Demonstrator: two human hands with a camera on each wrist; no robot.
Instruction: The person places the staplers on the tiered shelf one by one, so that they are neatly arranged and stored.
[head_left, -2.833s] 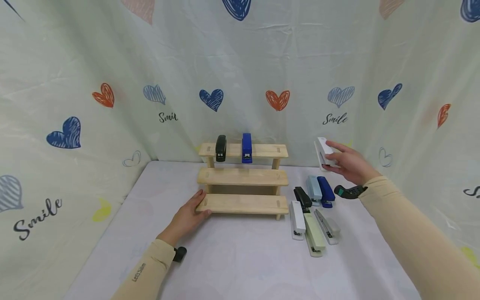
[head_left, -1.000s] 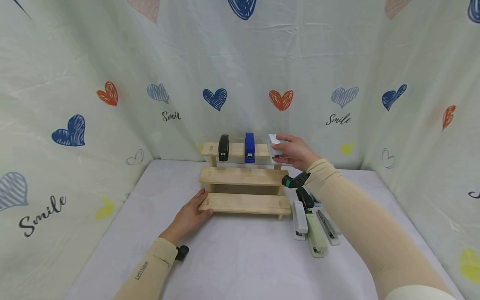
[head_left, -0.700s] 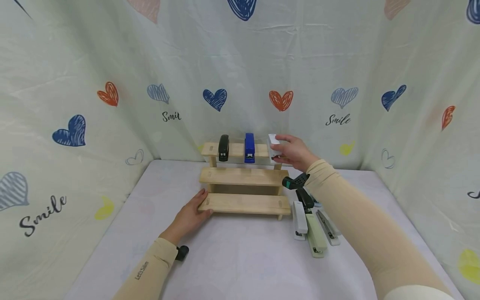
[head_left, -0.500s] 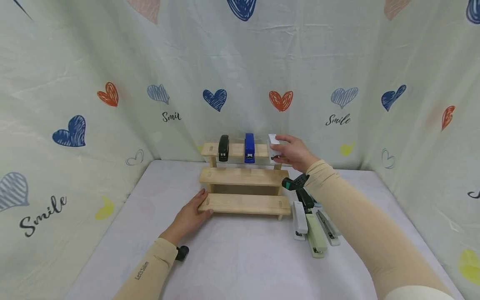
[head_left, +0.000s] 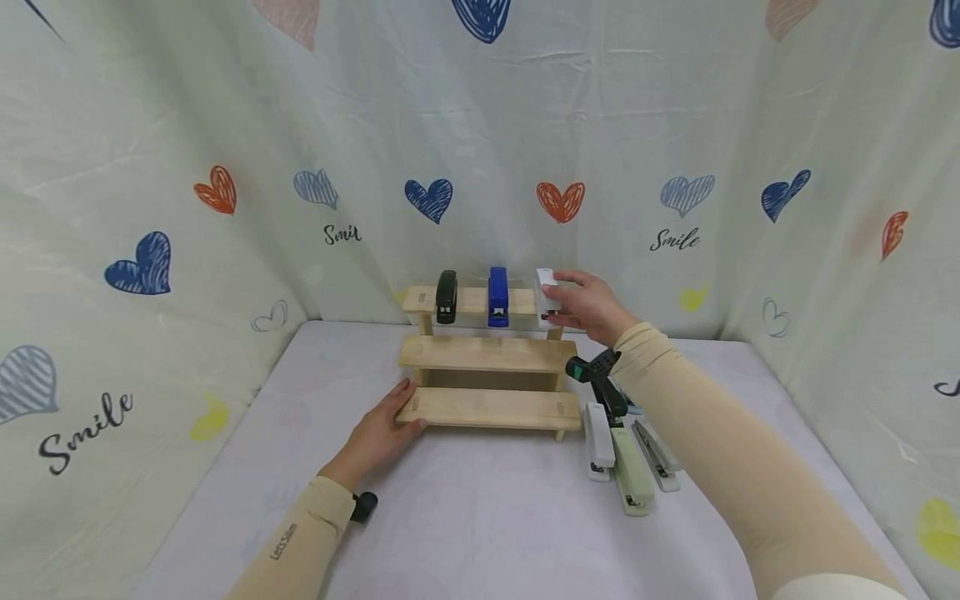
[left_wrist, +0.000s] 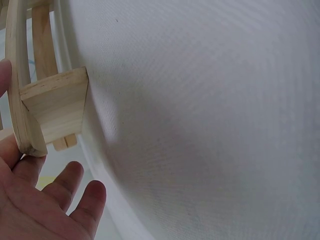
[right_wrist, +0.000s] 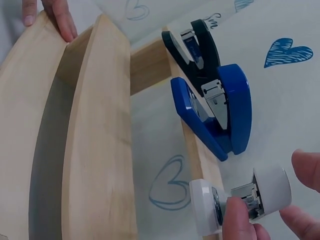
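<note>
The right grip (head_left: 592,308) grasps, and partly covers, a white stapler (head_left: 546,292) on the top shelf (head_left: 472,300) of the wooden rack (head_left: 487,354); the left grip (head_left: 375,437) grasps the lowest shelf (head_left: 487,408). Behind the sleeve (head_left: 712,433), a bluish thing (head_left: 633,408) is hard to make out; only the right wrist view shows clearly the metal (right_wrist: 244,191) inside the white stapler

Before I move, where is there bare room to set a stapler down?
The middle shelf is bare; so is the bottom shelf, past the left hand at its left end. The table is bare between the left sleeve and the green stapler. Crowded: the top shelf, with three staplers, and the stapler cluster right of the rack.
</note>
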